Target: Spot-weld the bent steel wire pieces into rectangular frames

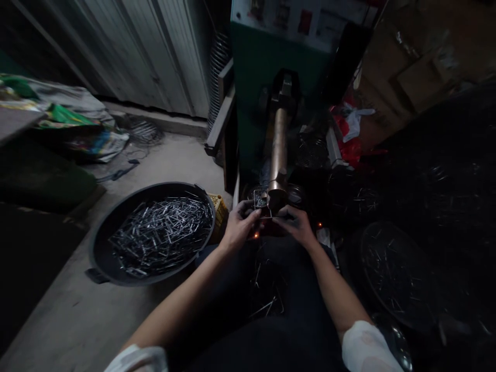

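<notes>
My left hand (241, 223) and my right hand (295, 223) meet at the tip of a copper-coloured electrode arm (279, 155) that sticks out of a green machine (267, 82). Both hands are closed, pinching a small bent wire frame (260, 199) held against the electrode's end. Small orange sparks (256, 236) glow just below my fingers. Loose wire pieces (267, 289) lie on my dark lap under my forearms.
A round black pan (101, 243) heaped with shiny bent wire pieces sits on the concrete floor at my left. Dark round wire racks (395, 274) pile up at my right. Red plastic bags (349, 134) and cardboard boxes stand behind. Bundles of cloth lie at far left.
</notes>
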`<action>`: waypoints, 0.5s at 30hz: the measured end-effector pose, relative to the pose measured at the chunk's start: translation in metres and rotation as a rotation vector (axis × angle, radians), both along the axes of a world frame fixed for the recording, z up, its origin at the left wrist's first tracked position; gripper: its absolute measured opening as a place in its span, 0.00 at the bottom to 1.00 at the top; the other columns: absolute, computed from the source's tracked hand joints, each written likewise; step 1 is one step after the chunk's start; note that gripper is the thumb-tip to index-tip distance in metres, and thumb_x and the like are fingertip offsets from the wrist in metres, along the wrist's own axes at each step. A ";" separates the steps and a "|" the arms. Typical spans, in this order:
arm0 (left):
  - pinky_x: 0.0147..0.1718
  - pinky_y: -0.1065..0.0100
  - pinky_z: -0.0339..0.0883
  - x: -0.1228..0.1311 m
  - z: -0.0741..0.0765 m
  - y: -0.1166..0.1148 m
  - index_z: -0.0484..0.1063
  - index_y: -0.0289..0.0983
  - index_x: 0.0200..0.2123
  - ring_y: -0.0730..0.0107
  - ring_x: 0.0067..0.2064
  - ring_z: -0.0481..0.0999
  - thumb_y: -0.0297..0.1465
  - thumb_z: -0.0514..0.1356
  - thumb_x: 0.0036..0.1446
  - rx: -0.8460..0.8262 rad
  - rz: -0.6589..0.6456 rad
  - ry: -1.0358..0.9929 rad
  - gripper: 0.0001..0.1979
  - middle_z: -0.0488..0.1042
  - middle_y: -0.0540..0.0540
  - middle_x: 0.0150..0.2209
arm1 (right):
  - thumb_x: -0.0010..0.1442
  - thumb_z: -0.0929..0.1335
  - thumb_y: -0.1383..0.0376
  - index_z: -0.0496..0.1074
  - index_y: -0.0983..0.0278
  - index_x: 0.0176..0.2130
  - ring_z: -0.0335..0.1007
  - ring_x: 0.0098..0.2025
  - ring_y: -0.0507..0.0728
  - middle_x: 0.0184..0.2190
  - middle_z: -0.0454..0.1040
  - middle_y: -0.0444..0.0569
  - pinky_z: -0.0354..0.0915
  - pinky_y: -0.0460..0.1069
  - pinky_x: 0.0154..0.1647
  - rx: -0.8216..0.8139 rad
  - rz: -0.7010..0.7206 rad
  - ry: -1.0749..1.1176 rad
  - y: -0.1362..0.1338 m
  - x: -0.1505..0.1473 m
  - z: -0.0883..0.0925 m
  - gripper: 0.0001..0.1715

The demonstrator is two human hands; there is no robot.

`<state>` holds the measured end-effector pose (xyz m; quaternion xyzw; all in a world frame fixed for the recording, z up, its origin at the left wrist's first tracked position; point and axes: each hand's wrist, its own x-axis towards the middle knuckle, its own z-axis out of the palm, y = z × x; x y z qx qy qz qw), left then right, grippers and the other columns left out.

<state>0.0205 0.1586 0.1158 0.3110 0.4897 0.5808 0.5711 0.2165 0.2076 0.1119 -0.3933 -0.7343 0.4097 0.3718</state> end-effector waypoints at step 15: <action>0.20 0.76 0.66 -0.009 -0.011 0.039 0.70 0.36 0.42 0.75 0.26 0.74 0.41 0.72 0.48 0.060 -0.010 -0.020 0.23 0.74 0.52 0.29 | 0.59 0.73 0.55 0.78 0.64 0.35 0.73 0.35 0.55 0.31 0.78 0.47 0.68 0.48 0.38 -0.091 -0.061 0.106 0.025 -0.011 0.000 0.14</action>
